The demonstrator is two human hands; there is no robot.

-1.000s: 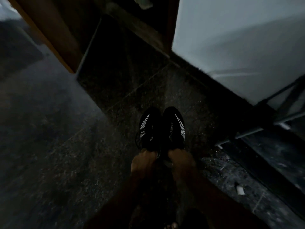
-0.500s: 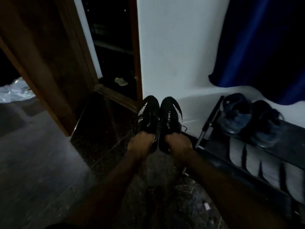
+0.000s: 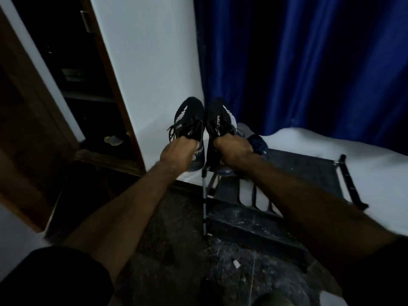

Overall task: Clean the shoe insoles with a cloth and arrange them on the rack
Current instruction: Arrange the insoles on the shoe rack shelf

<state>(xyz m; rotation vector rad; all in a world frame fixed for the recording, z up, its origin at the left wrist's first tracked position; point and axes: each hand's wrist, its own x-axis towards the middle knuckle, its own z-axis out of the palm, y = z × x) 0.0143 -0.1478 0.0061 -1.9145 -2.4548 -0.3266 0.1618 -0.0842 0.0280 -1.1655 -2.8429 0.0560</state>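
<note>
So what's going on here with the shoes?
A person holds a pair of black sneakers out in front, the left hand gripping the left sneaker and the right hand gripping the right sneaker. They are raised above a dark shoe rack that carries pale insoles and blue shoes.

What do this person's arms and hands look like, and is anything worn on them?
Both forearms are bare; the left hand and right hand are bare, with no gloves, watch or rings visible. Dark short sleeves end near the elbows, at the picture's lower corners.
</note>
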